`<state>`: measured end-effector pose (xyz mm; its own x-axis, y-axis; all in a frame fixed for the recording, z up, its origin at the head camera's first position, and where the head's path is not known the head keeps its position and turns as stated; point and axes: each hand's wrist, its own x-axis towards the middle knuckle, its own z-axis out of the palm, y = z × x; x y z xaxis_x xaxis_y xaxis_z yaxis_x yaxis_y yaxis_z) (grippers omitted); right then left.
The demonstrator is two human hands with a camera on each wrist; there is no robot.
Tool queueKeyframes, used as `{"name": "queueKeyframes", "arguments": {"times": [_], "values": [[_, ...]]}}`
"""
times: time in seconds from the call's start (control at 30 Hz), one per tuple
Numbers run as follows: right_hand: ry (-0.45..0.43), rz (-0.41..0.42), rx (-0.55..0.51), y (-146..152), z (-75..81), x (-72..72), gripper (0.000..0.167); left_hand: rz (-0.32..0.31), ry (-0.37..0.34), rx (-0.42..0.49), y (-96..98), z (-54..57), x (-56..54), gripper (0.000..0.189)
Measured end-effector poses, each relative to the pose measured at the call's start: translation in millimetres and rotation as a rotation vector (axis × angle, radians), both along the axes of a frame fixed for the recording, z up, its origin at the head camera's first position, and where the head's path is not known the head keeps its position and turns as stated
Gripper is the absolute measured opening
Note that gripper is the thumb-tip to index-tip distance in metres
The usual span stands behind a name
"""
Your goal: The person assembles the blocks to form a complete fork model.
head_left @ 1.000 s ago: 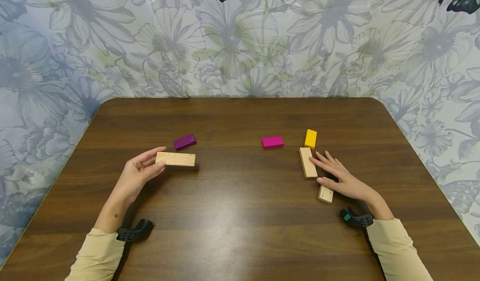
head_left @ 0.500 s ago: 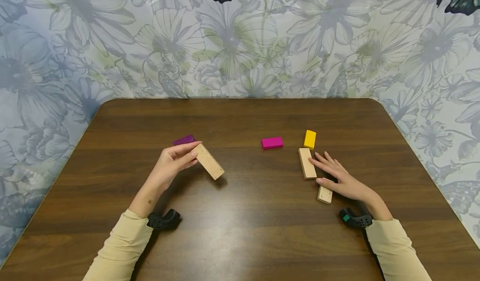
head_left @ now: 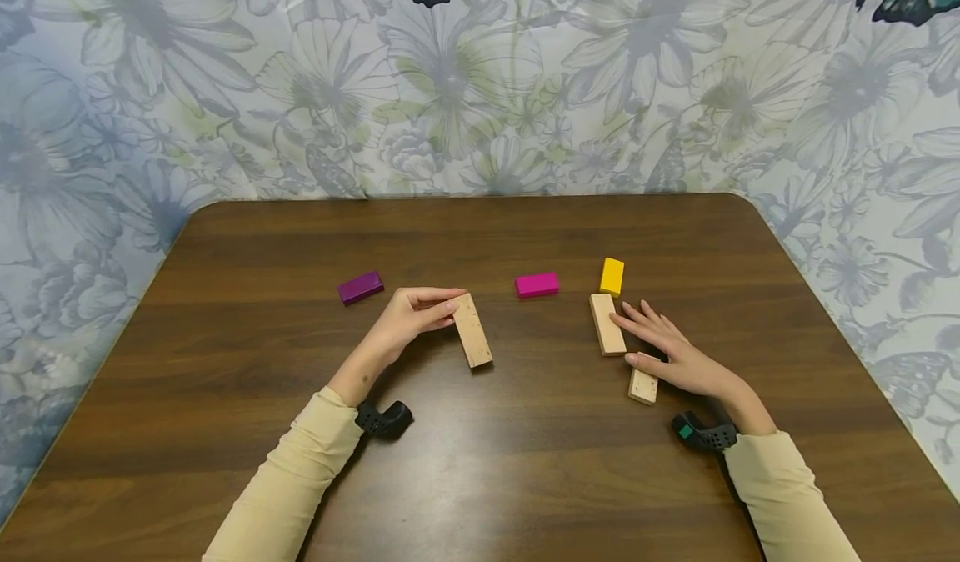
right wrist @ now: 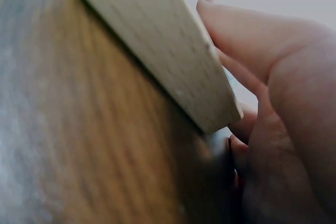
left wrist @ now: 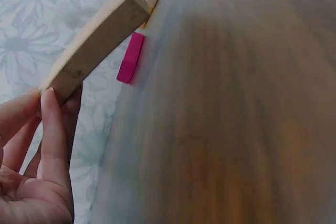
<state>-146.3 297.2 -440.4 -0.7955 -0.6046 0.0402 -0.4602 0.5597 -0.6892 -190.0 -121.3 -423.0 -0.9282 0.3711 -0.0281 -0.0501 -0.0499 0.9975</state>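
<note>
Between thumb and fingers, my left hand (head_left: 408,320) pinches one end of a plain wooden block (head_left: 472,331). The block slants toward me above the table, its shadow just beneath it. In the left wrist view the same block (left wrist: 100,40) points away from the fingertips. At right, my right hand (head_left: 678,358) lies with fingers spread and fairly straight. A fingertip meets the edge of a second wooden block (head_left: 606,326). The thumb lies over a third wooden block (head_left: 642,387), partly hiding it. A wooden block (right wrist: 157,45) fills much of the right wrist view beside the thumb.
A yellow block (head_left: 612,277) sits at the far end of the second wooden block. A magenta block (head_left: 537,285) lies between the hands, farther back. To the left is a purple block (head_left: 361,288). The brown table (head_left: 480,479) ends at a flowered wall (head_left: 450,87).
My left hand has carried the wooden block rightward past the purple block, turning it from crosswise to pointing toward me. The right hand stays in place beside its blocks.
</note>
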Motion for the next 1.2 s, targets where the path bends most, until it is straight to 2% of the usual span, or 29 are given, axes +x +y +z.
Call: {"name": "queueKeyframes", "arguments": {"times": [0.23,0.43,0.7,0.8,0.97,1.03,1.2], "values": [[0.0,0.002,-0.008,-2,4.5,0.9,0.062,-0.006,-0.006,-0.051,8.1,-4.1,-7.9,0.03],[-0.007,0.005,-0.02,-1,4.2,0.8,0.064,0.003,-0.024,-0.056,12.7,-6.6,-10.7,0.029],[-0.008,-0.015,0.0,-5,8.1,1.2,0.063,-0.024,0.038,-0.146,14.0,-8.7,-13.4,0.024],[-0.019,-0.021,-0.005,-10,17.0,5.0,0.061,-0.035,0.06,-0.198,14.1,-6.6,-13.7,0.023],[-0.04,-0.024,-0.025,-18,32.2,11.0,0.058,-0.014,0.09,-0.311,14.2,-4.0,-13.3,0.022],[-0.031,-0.025,-0.017,-16,28.7,10.1,0.058,-0.012,0.104,-0.343,14.5,-0.6,-11.9,0.022],[-0.014,-0.024,-0.001,-6,10.2,3.3,0.062,-0.03,0.135,-0.352,16.0,17.6,-2.3,0.022]]}}
